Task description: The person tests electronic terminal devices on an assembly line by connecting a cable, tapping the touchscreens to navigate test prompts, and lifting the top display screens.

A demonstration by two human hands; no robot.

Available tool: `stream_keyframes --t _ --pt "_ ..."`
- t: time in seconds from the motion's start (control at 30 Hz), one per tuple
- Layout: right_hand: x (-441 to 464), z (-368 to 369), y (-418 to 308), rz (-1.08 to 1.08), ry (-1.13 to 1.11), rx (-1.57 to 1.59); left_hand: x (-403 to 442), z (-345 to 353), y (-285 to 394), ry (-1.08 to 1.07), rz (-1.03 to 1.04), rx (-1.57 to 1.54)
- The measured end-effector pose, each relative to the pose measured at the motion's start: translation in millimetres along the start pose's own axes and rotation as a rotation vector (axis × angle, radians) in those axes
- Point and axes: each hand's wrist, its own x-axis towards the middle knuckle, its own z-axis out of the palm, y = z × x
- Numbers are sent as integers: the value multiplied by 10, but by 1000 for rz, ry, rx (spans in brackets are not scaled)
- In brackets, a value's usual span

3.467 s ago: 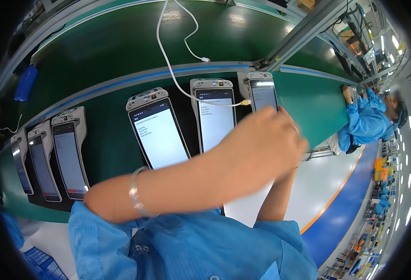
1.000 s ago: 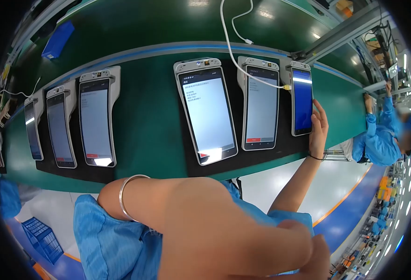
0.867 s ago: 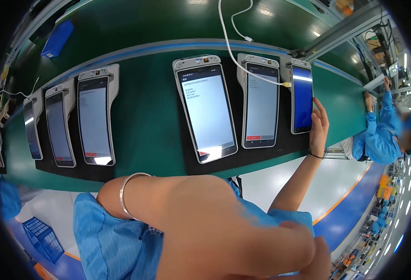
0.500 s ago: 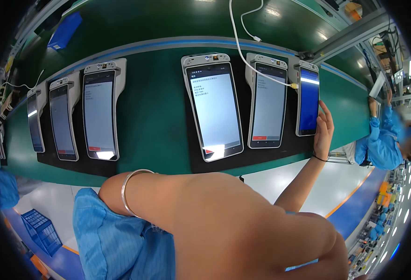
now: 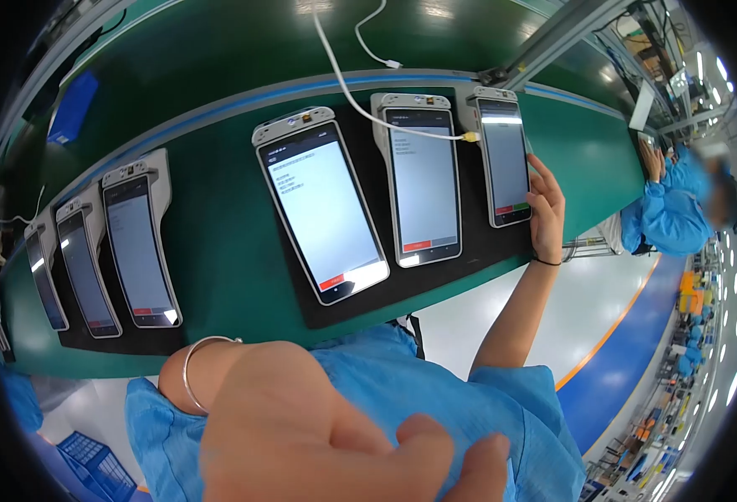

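Note:
My right hand point(image 5: 546, 213), with a black band at the wrist, holds the right edge of the rightmost handheld payment terminal point(image 5: 506, 163). Its thumb lies by the lower corner of the screen, which shows grey with a red and a green button. A white cable point(image 5: 368, 115) with a yellow plug point(image 5: 470, 136) meets that terminal's left side. Close to the camera is my left hand point(image 5: 335, 443), bracelet on the wrist, fingers bent and apart, with nothing visible in them. Left of the held terminal lie a second terminal point(image 5: 423, 184) and a bright-screened terminal point(image 5: 326, 209).
On the left of the green bench point(image 5: 218, 243), three more terminals stand on a black mat, one being a tall terminal point(image 5: 140, 251). A loose white cable point(image 5: 372, 46) and a blue bin point(image 5: 74, 107) are behind. A co-worker point(image 5: 678, 205) sits at right. A blue crate point(image 5: 92, 464) is on the floor.
The held terminal's screen has gone from blue to grey with red and green buttons. My left hand has moved down and left across the view. The camera view has turned, shifting the right-hand terminals left.

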Motion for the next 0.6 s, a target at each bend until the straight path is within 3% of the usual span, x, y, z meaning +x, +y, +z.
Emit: stream_keyframes --t 0.27,0.47,0.6 --pt "-5 1 -29 6 -38 64 153 210 -429 -105 -121 241" --pt "-16 15 -64 24 -49 54 175 703 -1104 -612 -222 510" --pt "-15 -25 -19 19 -72 66 119 951 -1330 -880 -150 595"
